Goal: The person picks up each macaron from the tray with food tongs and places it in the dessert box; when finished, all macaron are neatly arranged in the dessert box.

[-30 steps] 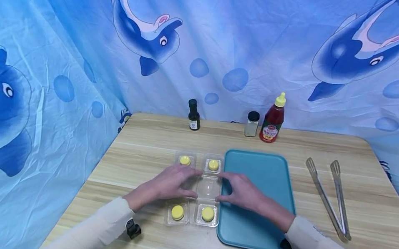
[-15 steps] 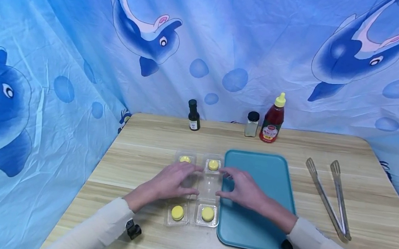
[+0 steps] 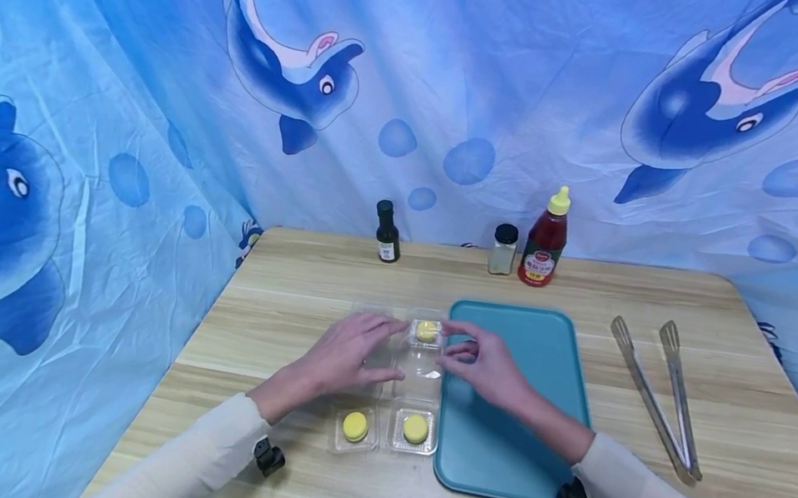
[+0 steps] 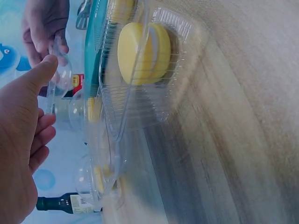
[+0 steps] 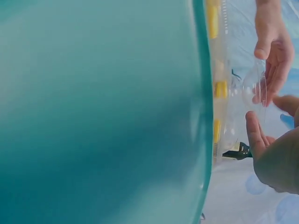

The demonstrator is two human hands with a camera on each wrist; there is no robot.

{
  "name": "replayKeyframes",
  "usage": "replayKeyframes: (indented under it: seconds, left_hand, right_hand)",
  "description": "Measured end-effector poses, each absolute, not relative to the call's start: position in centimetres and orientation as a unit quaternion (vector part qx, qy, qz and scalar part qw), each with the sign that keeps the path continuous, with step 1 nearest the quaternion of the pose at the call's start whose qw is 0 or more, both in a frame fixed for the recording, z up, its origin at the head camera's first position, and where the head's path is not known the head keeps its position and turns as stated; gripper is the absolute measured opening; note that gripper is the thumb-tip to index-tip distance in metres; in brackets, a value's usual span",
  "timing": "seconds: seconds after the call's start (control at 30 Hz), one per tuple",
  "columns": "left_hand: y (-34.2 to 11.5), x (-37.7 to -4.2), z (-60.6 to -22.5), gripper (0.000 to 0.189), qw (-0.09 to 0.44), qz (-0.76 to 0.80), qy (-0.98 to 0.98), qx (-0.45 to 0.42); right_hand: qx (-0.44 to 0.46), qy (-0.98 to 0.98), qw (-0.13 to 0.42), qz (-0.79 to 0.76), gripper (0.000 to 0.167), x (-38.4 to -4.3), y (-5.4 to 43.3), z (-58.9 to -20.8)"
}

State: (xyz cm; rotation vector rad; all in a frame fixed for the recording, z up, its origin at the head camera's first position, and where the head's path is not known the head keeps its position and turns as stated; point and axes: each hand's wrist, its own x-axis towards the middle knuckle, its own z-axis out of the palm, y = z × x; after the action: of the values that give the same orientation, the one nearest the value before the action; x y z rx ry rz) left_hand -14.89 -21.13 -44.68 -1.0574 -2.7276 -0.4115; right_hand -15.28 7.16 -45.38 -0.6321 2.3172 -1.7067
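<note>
Between the hands is a clear domed plastic lid [image 3: 424, 362], raised up at an angle in the right wrist view. My left hand [image 3: 343, 351] grips its left side, thumb and fingers spread along the edge. On the opposite side, my right hand [image 3: 492, 371] pinches the edge with thumb and fingers. Just beyond it a yellow macaron [image 3: 427, 332] sits in a clear plastic box. Two more yellow macarons lie in the nearer boxes, one at the left [image 3: 355, 426] and another at the right [image 3: 416, 429]. My left hand hides the far left one in the head view.
A teal tray [image 3: 499, 464] lies under the right forearm, close against the boxes. Metal tongs [image 3: 665, 410] rest spread at the right. Along the back stand a small dark bottle [image 3: 389, 235], a shaker with a black cap [image 3: 503, 250] and a red sauce bottle [image 3: 543, 247].
Both hands have moved away from me and turned slightly, lifting the lid toward the far right macaron. The left hand now covers the far left macaron. The right thumb and fingers have drawn closer together.
</note>
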Motion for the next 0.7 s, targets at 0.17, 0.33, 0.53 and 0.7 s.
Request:
replayKeyframes:
  seconds: [0.17, 0.33, 0.53, 0.7]
  left_hand:
    - [-21.0, -14.9, -44.4, 0.083, 0.131, -0.126, -0.912, -0.367]
    - [-20.8, -15.0, -44.3, 0.086, 0.150, -0.132, -0.905, -0.376]
    - [-20.5, -15.0, -44.2, 0.079, 0.132, -0.212, -0.900, -0.357]
    - [-20.3, -15.1, -44.0, 0.048, 0.102, -0.312, -0.882, -0.338]
  right_hand:
    - [-0.145, 0.753, 0.132, -0.628, 0.049, -15.6, 7.0, -45.0]
    - [-0.103, 0.721, 0.151, -0.668, 0.038, -15.7, 6.8, -44.6]
    - [-0.088, 0.714, 0.143, -0.679, 0.021, -15.7, 6.7, -44.4]
    - [-0.106, 0.731, 0.115, -0.664, 0.008, -15.5, 6.7, -44.2]
